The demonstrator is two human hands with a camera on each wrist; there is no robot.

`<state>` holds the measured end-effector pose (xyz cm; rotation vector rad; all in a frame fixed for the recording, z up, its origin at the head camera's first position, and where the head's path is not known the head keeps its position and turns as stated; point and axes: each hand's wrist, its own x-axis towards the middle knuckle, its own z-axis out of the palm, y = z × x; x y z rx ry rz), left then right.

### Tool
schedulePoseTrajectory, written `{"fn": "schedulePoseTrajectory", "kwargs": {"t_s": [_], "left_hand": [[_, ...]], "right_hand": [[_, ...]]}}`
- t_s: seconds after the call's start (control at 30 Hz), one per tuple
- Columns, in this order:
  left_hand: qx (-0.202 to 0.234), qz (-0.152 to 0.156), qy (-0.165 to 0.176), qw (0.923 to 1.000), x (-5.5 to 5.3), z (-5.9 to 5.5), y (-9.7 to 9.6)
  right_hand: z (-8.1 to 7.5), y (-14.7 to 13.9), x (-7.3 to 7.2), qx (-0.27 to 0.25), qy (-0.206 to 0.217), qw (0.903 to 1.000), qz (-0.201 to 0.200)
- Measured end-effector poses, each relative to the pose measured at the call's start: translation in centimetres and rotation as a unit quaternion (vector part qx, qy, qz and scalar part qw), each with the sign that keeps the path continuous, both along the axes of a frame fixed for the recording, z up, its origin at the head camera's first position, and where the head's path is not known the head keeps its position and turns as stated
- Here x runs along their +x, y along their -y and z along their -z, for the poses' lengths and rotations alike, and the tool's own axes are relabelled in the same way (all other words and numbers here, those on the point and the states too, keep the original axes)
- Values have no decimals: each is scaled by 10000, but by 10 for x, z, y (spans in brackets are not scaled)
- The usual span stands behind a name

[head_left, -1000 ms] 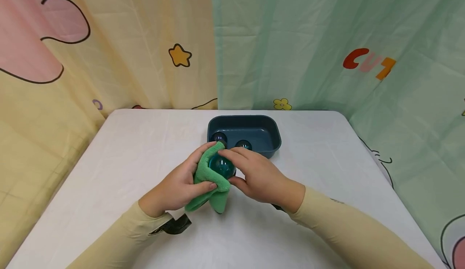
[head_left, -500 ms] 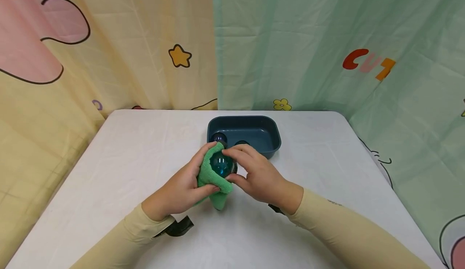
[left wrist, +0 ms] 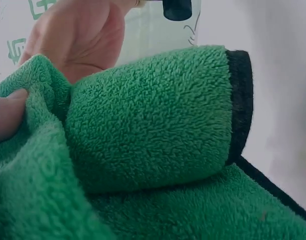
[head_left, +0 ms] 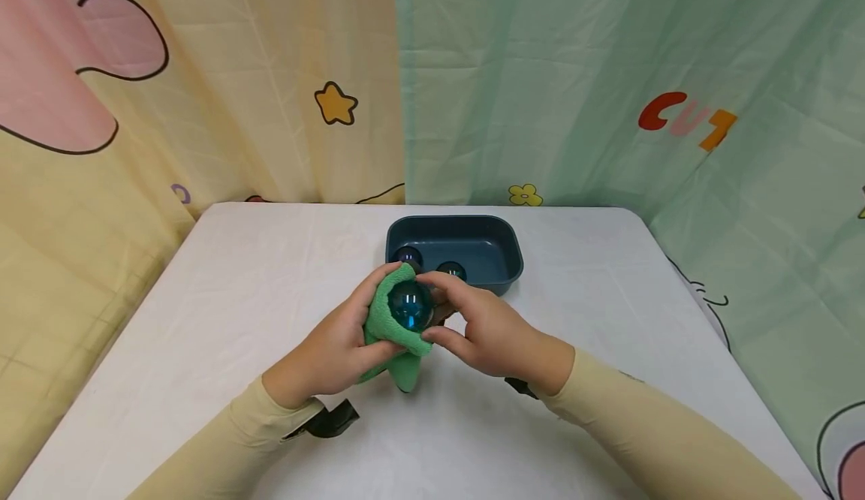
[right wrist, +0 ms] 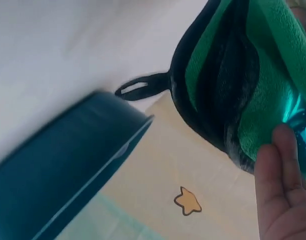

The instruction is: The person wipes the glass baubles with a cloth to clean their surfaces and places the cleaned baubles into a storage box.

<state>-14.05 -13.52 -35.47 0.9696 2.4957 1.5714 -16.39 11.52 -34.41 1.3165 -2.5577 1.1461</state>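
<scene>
In the head view my left hand (head_left: 341, 342) grips a green towel (head_left: 385, 323), thumb on the near side. The towel wraps the left and lower sides of a glossy teal glass ball (head_left: 410, 305). My right hand (head_left: 489, 327) holds the ball from the right, fingers at its upper side and thumb low down. In the right wrist view its fingers (right wrist: 278, 175) lie against the ball, with the towel's dark edging and hanging loop nearby. Towel folds (left wrist: 148, 120) fill most of the left wrist view, which does not show the ball.
A dark blue rectangular tub (head_left: 486, 248) stands just beyond the hands on the white table (head_left: 581, 260). Inside it sit a dark purple-blue ball (head_left: 408, 257) and another dark ball (head_left: 451, 269), both partly hidden. Patterned curtains (head_left: 574, 72) enclose the table's back and sides.
My right hand first shifts slightly up and over the tub's near ball, then back right, uncovering that ball. The towel and held ball shift only slightly between the hands.
</scene>
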Motion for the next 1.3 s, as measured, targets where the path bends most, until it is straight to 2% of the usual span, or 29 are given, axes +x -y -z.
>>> {"fn": "schedulePoseTrajectory", "kwargs": {"t_s": [0.13, 0.2, 0.27, 0.43, 0.5, 0.6, 0.73, 0.93, 1.03, 1.1, 1.3], "left_hand": [[58, 85, 125, 9999, -1, -1, 1], [80, 145, 194, 9997, -1, -2, 0], [88, 163, 189, 9997, -1, -2, -1], [59, 99, 90, 9999, -1, -1, -3], [58, 51, 20, 10000, 0, 0, -3], [85, -59, -66, 9999, 0, 0, -3], [163, -114, -69, 9998, -1, 0, 0], [178, 87, 6, 9998, -1, -3, 2], [166, 137, 69, 9997, 0, -4, 2], [143, 144, 86, 9998, 0, -6, 2], [80, 134, 59, 9999, 1, -7, 1]], "right_hand": [[-2, -1, -2, 531, -661, 9964, 11], [-2, -1, -2, 593, -758, 9953, 44], [-1, -1, -1, 481, -553, 9973, 80], [5, 4, 0, -158, 369, 9989, 259], [7, 6, 1, -339, 445, 9978, 349], [6, 6, 3, -396, 167, 9985, 330], [3, 4, 4, -92, -384, 9992, 67], [-1, 1, 1, 440, -1066, 9933, 74], [-1, 1, 0, 496, -1175, 9918, 102], [0, 1, -1, 466, -1072, 9931, 117], [0, 4, 2, 338, -178, 9985, 388]]}}
